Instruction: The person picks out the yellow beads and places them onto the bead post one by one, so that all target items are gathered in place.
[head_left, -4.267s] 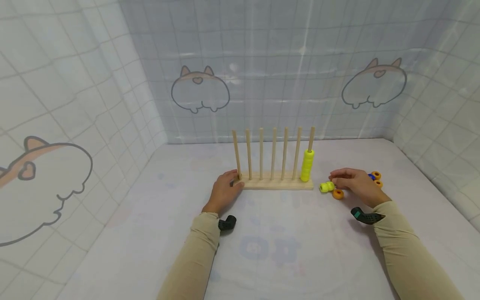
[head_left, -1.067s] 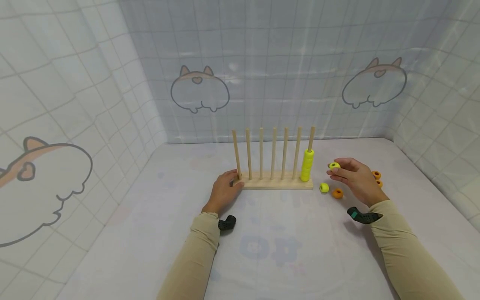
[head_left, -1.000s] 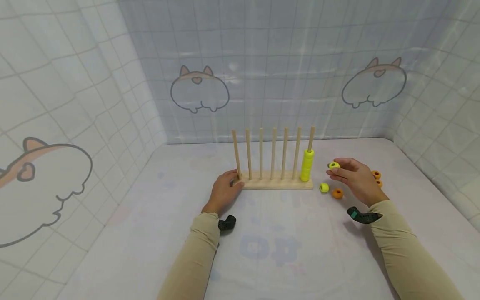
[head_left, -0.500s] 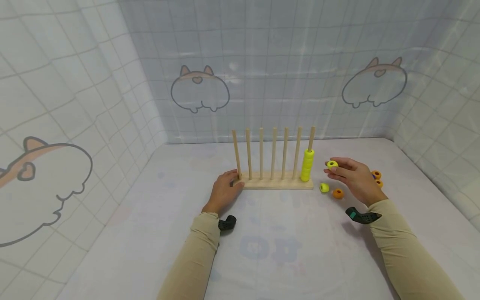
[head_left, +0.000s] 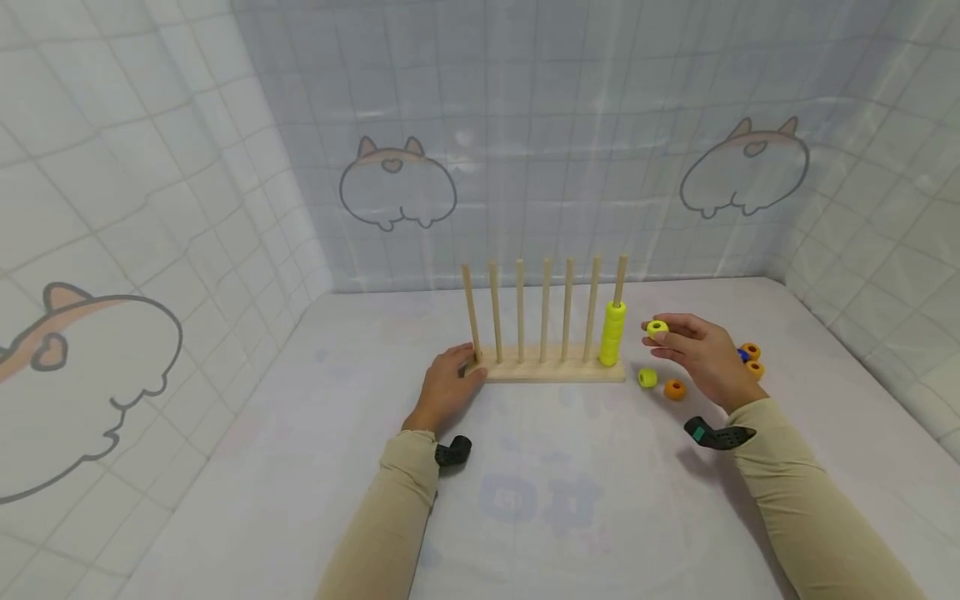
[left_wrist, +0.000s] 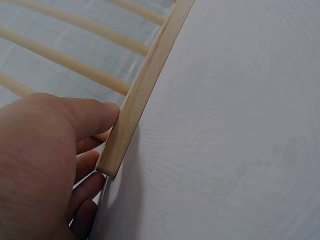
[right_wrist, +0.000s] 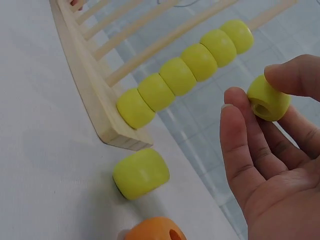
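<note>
A wooden peg rack with several upright rods stands mid-table. Its rightmost rod carries a stack of yellow beads, and the rod's top sticks out above them. My left hand grips the left end of the rack's base, thumb on the front edge in the left wrist view. Right of the stack, my right hand pinches a yellow bead between thumb and fingers, raised above the table with its hole showing. Below it another yellow bead lies on the table near the rack's right end.
An orange bead lies beside the loose yellow one. Behind my right hand are more orange beads and a blue bead. Tiled-pattern sheeting rises behind and at both sides of the white tabletop.
My right hand has picked up one of two loose yellow beads from the table, lifted it and carried it slightly left toward the stack. My left hand stays on the rack.
</note>
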